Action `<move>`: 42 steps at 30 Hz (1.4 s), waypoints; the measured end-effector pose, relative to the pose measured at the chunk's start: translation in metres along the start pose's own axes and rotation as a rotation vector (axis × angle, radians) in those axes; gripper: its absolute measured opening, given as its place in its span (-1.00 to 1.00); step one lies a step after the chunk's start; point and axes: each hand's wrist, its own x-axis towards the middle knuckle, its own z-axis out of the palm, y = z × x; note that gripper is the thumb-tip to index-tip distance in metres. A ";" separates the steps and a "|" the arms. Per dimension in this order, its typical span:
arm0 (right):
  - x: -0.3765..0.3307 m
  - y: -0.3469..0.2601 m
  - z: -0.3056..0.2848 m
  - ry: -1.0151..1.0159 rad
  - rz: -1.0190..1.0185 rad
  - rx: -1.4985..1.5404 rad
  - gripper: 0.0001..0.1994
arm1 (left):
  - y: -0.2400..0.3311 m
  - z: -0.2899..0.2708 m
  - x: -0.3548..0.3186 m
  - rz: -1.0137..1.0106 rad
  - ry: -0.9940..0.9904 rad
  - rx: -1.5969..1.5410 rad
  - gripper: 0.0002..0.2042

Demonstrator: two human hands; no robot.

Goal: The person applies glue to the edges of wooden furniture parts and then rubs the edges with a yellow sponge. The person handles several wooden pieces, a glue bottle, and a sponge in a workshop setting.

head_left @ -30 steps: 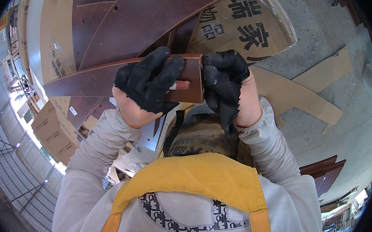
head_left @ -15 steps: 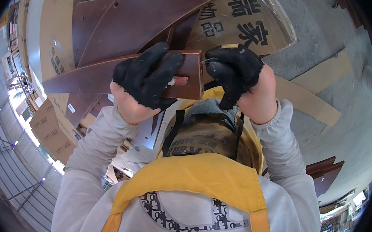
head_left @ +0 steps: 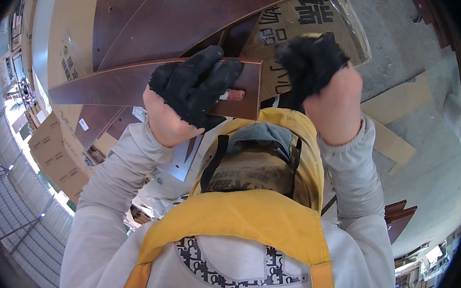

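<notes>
My left hand, in a black glove, is wrapped over a long reddish-brown wooden board with its fingers across the face. A short red stick, partly in a white wrapper, pokes out under those fingers. My right hand, gloved in black too, is held just off the board's squared right end, curled closed and smeared by motion. A tan strip shows at its top; what it grips is hidden. Below the hands hangs my yellow apron with its soiled, gaping pouch.
Large brown wooden panels lie stacked ahead of me. Beside them is a printed cardboard sheet. Cardboard strips lie on the grey floor at right, with more brown boards nearer. Cartons stand at left.
My right hand has drawn away from the board's end, up and to the right. My left hand and the board have shifted slightly right.
</notes>
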 end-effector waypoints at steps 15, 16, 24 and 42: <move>-0.018 0.008 0.036 0.133 0.234 0.558 -0.78 | 0.002 0.002 0.001 0.015 0.045 0.015 -0.48; -0.022 0.005 0.037 0.127 0.247 0.590 -0.78 | 0.001 0.003 0.001 0.016 0.044 0.011 -0.48; -0.020 -0.014 0.039 0.176 0.518 0.846 -0.88 | -0.001 0.004 -0.001 0.030 0.046 0.007 -0.48; -0.033 -0.023 -0.002 0.002 0.170 0.218 -0.63 | 0.004 0.000 0.005 0.015 0.081 0.002 -0.47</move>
